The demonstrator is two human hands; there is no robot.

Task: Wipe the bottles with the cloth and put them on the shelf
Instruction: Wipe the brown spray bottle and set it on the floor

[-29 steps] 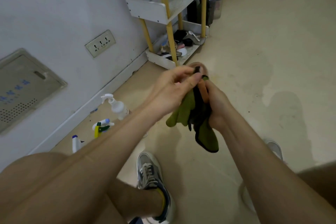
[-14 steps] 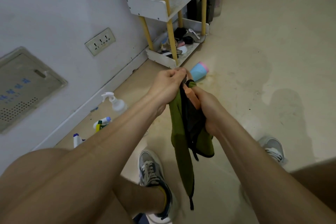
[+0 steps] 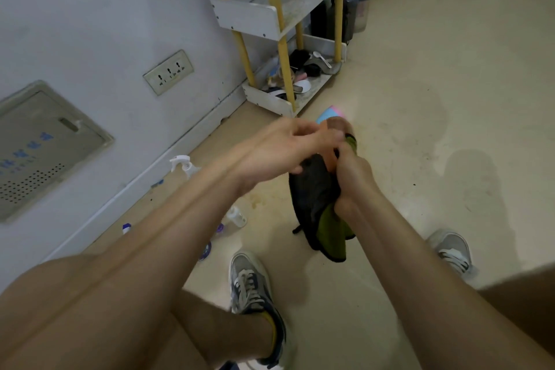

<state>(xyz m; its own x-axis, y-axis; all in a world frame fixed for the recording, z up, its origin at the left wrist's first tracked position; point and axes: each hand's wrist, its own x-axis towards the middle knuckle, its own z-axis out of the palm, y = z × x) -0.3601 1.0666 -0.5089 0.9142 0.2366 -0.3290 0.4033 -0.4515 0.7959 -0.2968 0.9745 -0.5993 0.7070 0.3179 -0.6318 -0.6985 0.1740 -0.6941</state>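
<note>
Plainly, in the head view, the right hand (image 3: pixel 353 177) curls its fingers round the bunched green-and-black cloth with an orange patch (image 3: pixel 315 201), which hangs below it. The left hand (image 3: pixel 279 150) blurs at the cloth's top, and I cannot tell whether its fingers pinch. A blue-and-pink plastic bottle (image 3: pixel 329 113) lies just beyond both hands, at the foot of the yellow-poled white shelf (image 3: pixel 249 13), its long axis mostly hidden. A white-triggered clear spray bottle (image 3: pixel 181 161) sits left, nearer the left arm. Blue writing on the grey wall panel (image 3: pixel 45 144) is unreadable.
</note>
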